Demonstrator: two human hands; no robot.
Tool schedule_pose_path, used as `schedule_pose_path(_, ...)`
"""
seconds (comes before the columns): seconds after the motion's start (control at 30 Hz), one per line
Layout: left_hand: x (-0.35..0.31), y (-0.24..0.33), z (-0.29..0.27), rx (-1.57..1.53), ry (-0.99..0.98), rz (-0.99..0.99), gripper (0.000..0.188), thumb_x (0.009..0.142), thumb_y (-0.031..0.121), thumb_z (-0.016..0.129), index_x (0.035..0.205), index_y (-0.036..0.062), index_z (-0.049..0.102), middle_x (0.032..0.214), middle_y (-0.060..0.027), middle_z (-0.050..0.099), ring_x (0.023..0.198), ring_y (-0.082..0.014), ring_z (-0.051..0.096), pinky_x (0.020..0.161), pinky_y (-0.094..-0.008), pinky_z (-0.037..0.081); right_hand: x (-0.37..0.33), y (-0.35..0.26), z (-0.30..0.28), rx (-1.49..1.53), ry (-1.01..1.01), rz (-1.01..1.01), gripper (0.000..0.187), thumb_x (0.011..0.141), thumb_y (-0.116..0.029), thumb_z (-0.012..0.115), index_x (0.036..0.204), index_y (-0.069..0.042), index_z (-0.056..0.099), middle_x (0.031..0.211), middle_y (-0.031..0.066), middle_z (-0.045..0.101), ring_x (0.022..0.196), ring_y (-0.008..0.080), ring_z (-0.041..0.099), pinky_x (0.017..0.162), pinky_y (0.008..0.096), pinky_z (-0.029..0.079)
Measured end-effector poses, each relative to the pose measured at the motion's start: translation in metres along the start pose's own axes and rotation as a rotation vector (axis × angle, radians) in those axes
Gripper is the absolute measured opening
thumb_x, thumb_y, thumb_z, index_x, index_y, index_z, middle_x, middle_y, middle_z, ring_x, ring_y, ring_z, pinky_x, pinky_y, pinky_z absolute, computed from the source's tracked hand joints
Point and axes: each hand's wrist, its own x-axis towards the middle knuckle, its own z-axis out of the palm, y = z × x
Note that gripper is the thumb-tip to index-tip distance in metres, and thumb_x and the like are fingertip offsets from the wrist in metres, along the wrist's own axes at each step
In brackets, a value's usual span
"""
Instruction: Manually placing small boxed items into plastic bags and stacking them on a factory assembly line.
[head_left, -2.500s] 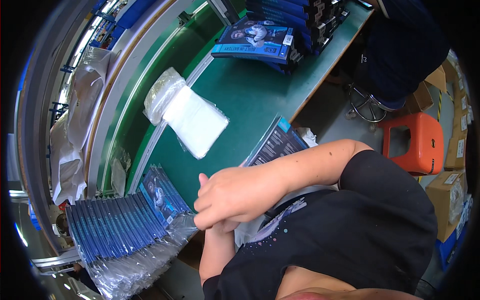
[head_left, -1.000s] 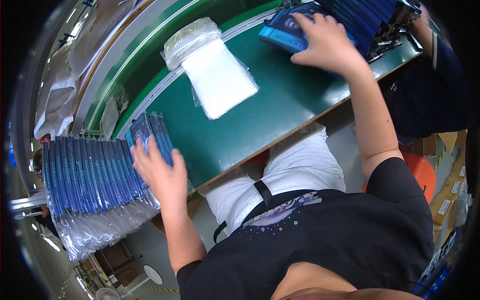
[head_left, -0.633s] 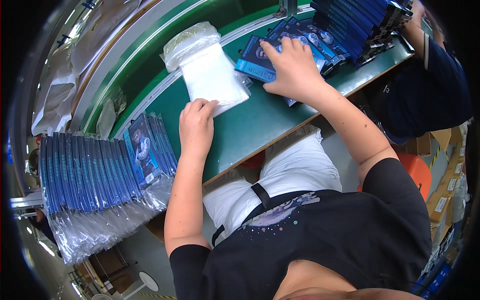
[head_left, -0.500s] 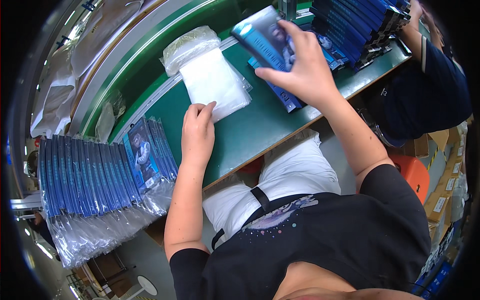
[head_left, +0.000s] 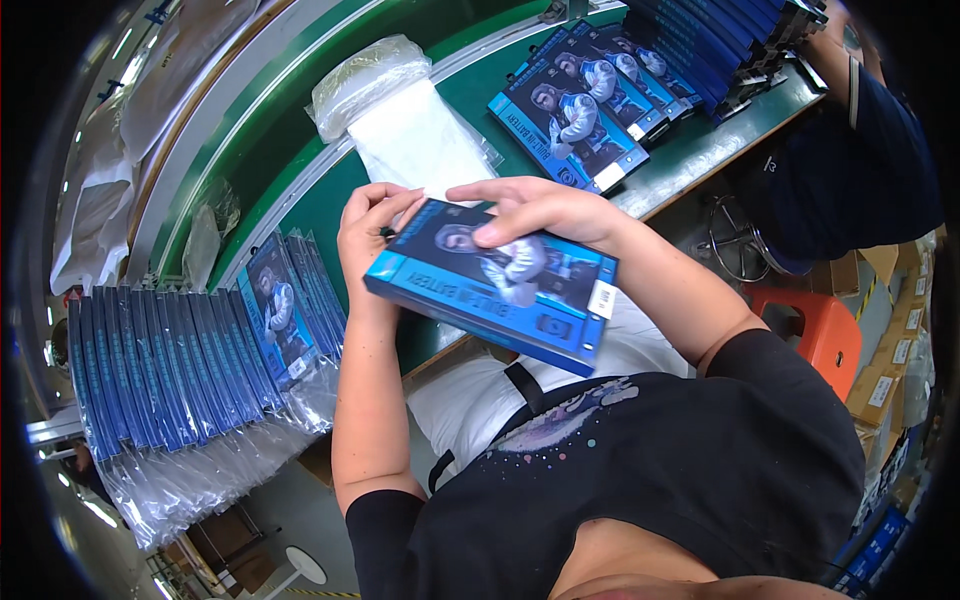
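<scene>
A flat blue box [head_left: 470,285] with a printed figure in a white jacket is tilted in front of me, over the table's near edge. My right hand [head_left: 560,212] is closed on its far edge, thumb on the printed face and fingers behind. My left hand [head_left: 372,225] is beside the box's left corner, its fingers bent into a pinch at the near end of a stack of clear plastic bags [head_left: 405,145]. The box hides part of that pinch. At the back right, several similar blue boxes [head_left: 565,120] lie overlapping on the green table.
On the left stands a long row of bagged blue boxes [head_left: 170,365], their loose plastic ends toward me. More boxes [head_left: 715,50] are stacked at the far right, beside another person's arm [head_left: 828,60]. An orange stool [head_left: 810,335] stands to the right.
My right hand has brought the blue box from the far right toward me, beside my left hand. My left hand has shifted slightly left and away from me.
</scene>
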Motion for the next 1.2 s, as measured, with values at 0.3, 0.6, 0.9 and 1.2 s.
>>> schedule_pose_path(0.3,-0.001,0.007,-0.02,-0.325,-0.006,-0.581,0.018,0.085,0.005,0.065,0.101,0.0002,0.07,0.084,-0.005,0.067,0.074,-0.009,0.059,0.069,-0.0216,0.047,0.004,-0.008,-0.013,-0.165,0.043,-0.035,0.073,0.078,-0.008,0.071,0.137,0.012,0.033,0.123,0.0214,0.057,0.107,0.0197,0.059,0.093,0.0291,0.046)
schedule_pose_path(0.6,-0.001,0.021,-0.024,-0.09,-0.087,-0.506,0.021,0.083,-0.002,0.06,0.103,-0.0016,0.067,0.081,-0.0075,0.065,0.068,-0.0104,0.06,0.065,-0.0241,0.051,0.001,0.016,0.001,-0.314,0.276,-0.289,0.068,0.084,-0.006,0.063,0.141,0.01,0.028,0.134,0.0205,0.048,0.121,0.021,0.049,0.101,0.0306,0.039)
schedule_pose_path(0.9,-0.042,0.05,-0.011,0.023,-0.075,-0.07,0.03,0.086,0.0,0.061,0.116,-0.0016,0.058,0.092,-0.0098,0.062,0.085,-0.019,0.062,0.078,-0.0302,0.051,-0.014,0.014,0.006,-0.409,0.476,-0.285,0.025,0.08,-0.006,0.072,0.096,0.001,0.053,0.096,0.013,0.064,0.082,0.0115,0.061,0.071,0.0241,0.05)
schedule_pose_path(1.2,-0.038,0.036,-0.002,-1.226,0.182,-0.693,0.029,0.089,0.015,0.059,0.112,-0.0026,0.059,0.107,-0.0163,0.066,0.099,-0.0282,0.064,0.089,-0.0418,0.051,-0.02,0.022,0.018,-0.683,0.23,-0.104,0.041,0.071,-0.026,0.082,0.093,0.001,0.062,0.077,0.0063,0.064,0.067,0.0094,0.057,0.059,0.0237,0.044)
